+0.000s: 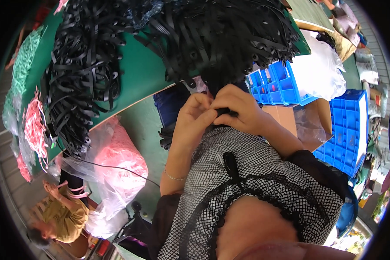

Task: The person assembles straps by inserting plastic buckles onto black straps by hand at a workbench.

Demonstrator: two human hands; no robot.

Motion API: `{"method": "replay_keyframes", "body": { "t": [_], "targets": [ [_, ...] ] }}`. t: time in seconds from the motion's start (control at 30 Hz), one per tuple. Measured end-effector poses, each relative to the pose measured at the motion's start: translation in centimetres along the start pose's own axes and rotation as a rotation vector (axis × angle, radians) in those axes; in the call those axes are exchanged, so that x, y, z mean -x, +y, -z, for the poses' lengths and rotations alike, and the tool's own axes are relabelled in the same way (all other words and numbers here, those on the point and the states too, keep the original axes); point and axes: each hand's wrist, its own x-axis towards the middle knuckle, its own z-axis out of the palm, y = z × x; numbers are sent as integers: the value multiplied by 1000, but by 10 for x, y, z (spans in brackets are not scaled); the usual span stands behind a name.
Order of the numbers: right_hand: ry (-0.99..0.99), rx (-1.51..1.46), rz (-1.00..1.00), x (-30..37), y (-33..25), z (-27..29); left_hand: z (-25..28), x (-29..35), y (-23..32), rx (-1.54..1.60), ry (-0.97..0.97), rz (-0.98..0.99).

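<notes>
My left hand (195, 116) and my right hand (237, 107) meet in front of my body, fingers pinched together. Between them is a small part of a black strap (225, 112); its far end and exact shape are hidden by my fingers. Just beyond the hands, a large heap of flat black straps (229, 37) hangs over the near edge of the green table (138, 71). Some of these straps show ribbed stretches and rounded, looped ends. A second tangle of black straps (80, 78) lies to the left on the same table.
Blue plastic crates (344, 134) and an open cardboard box (277, 117) stand on the right, with a white bag (318, 65) above. Pink bundles in clear plastic (121, 160) lie left, crossed by a thin dark cable (130, 172). Another person (67, 216) sits at lower left.
</notes>
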Motion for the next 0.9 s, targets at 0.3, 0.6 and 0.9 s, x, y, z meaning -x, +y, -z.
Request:
{"method": "replay_keyframes", "body": {
  "t": [0.3,0.6,0.9],
  "targets": [
    [221,-162,-277,17,-11,13,-2,3,0,-328,136,-219],
    [32,-221,-173,26,8,7,-17,7,8,-631,68,-47],
    [-191,-902,-355,31,9,5,-25,6,3,-451,-123,-7]
  ]
}}
